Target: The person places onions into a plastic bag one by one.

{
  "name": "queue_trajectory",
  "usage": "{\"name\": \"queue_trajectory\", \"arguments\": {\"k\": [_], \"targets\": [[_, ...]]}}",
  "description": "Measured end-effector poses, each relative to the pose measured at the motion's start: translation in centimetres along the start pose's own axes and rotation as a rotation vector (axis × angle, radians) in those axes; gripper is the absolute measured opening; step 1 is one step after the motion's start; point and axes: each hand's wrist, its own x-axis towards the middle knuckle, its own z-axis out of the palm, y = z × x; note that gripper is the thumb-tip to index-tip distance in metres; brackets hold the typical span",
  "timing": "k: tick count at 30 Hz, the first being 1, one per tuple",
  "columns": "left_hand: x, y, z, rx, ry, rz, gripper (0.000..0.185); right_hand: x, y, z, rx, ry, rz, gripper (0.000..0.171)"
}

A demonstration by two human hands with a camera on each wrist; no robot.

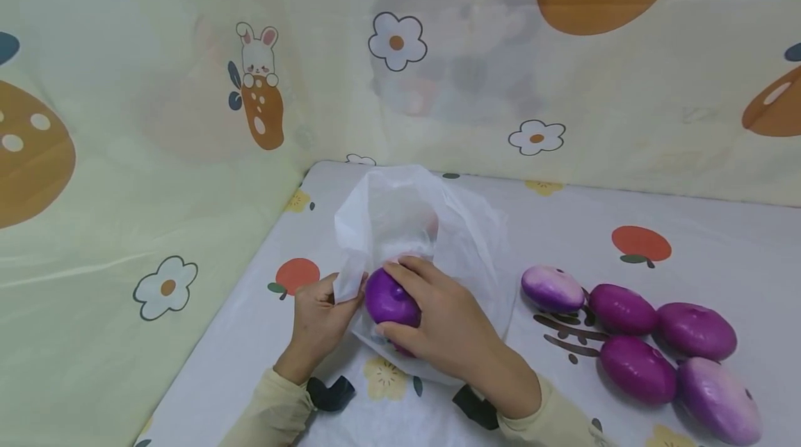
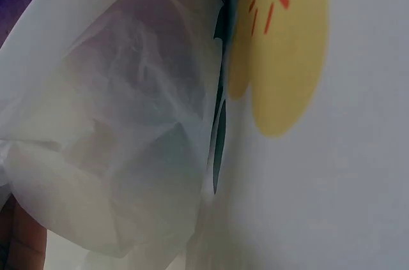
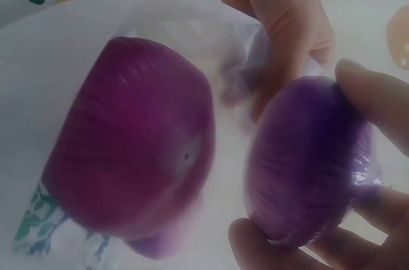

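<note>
My right hand (image 1: 447,315) grips a shiny purple onion (image 1: 391,299) by its sides, over the mouth of a thin white plastic bag (image 1: 482,231). My left hand (image 1: 322,322) pinches the bag's left edge, just left of that onion. In the right wrist view, fingers and thumb curl round the held onion (image 3: 307,161), and another magenta onion (image 3: 137,136) lies in the bag beside it. A smaller purple piece shows below that one, mostly hidden. The left wrist view is dark and mostly filled by the crumpled bag (image 2: 128,129).
Several purple and magenta onions (image 1: 638,369) lie grouped on the printed tablecloth (image 1: 563,217) at the right. A patterned cloth wall (image 1: 463,99) rises behind the table, and another stands at the left. Black straps (image 1: 332,393) sit by my wrists.
</note>
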Motion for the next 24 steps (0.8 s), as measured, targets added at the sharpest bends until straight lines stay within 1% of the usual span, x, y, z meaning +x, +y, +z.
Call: {"name": "queue_trajectory", "arguments": {"k": [5, 8, 14, 20, 24], "targets": [[0.1, 0.1, -0.1, 0.003, 0.007, -0.01, 0.007, 0.3, 0.0, 0.6, -0.002, -0.013, -0.007, 0.073], [0.1, 0.1, -0.3, 0.002, 0.012, -0.014, 0.009, 0.6, -0.1, 0.9, -0.001, -0.027, 0.013, 0.072], [0.2, -0.1, -0.4, 0.018, 0.036, -0.018, 0.007, 1.0, 0.1, 1.2, 0.015, -0.054, 0.046, 0.071], [0.3, -0.1, -0.5, 0.009, 0.053, -0.019, 0.007, 1.3, 0.3, 1.7, 0.015, -0.089, 0.068, 0.072], [0.3, -0.1, -0.5, 0.041, 0.069, -0.012, 0.013, 1.4, 0.3, 2.1, -0.004, -0.099, 0.077, 0.071]]}}
